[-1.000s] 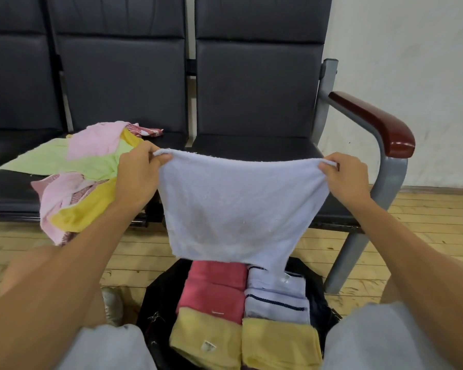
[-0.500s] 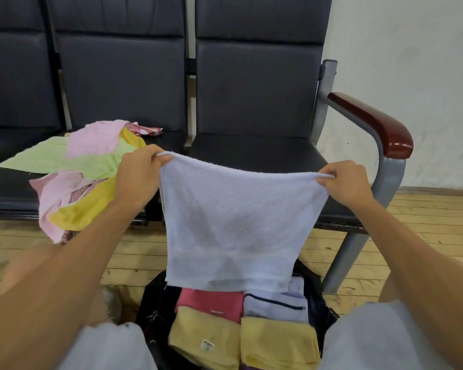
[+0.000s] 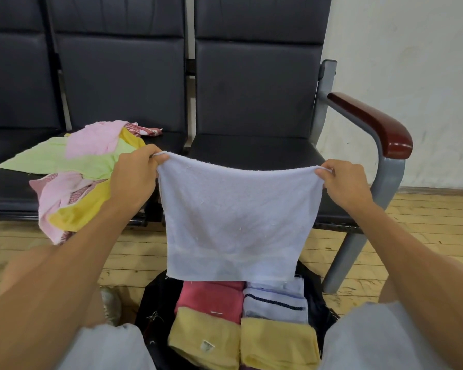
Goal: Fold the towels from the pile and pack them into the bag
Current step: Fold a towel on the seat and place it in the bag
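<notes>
I hold a pale lavender towel stretched out flat in the middle of the frame, its top edge level and its lower hem hanging free. My left hand pinches the upper left corner, fingers curled tight over the cloth, and my right hand pinches the upper right corner the same way.

Below the towel, at the bottom center of the frame, the black bag lies open between my knees. Inside it sit folded towels in 2 columns: a red towel above a yellow one on the left, a white towel with a dark stripe above another yellow one on the right. The hanging hem covers the far end of these stacks.

At the middle left of the frame, the pile of unfolded towels lies on the dark seat, green, pink and yellow mixed, with some spilling over the front edge. A red-brown armrest shows at the right.
</notes>
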A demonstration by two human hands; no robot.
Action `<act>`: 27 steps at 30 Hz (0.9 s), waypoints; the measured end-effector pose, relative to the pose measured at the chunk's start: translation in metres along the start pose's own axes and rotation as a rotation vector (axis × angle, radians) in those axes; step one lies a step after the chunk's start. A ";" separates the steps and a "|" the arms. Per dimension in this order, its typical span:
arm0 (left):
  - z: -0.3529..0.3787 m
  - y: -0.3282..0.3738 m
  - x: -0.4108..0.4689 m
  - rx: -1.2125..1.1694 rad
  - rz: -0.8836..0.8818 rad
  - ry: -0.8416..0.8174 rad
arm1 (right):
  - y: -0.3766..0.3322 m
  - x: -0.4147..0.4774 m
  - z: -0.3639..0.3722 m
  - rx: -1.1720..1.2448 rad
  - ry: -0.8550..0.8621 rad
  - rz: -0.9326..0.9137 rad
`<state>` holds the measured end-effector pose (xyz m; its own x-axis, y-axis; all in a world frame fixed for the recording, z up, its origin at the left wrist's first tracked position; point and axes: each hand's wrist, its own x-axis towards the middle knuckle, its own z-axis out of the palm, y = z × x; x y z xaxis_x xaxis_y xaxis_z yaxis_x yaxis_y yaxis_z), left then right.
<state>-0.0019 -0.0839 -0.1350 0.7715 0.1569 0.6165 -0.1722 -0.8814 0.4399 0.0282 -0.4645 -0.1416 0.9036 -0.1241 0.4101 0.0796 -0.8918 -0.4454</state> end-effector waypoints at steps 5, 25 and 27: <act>-0.001 -0.005 0.000 -0.009 -0.027 -0.056 | -0.005 -0.001 -0.001 0.017 -0.003 -0.002; -0.002 0.006 0.005 -0.509 -0.469 -0.263 | -0.010 0.004 0.007 0.424 0.043 0.238; -0.002 0.008 0.005 -0.635 -0.516 -0.267 | -0.010 0.004 0.006 0.478 0.053 0.272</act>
<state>-0.0003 -0.0889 -0.1271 0.9520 0.2892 0.1001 -0.0090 -0.3003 0.9538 0.0339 -0.4538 -0.1405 0.8969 -0.3550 0.2636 0.0395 -0.5293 -0.8475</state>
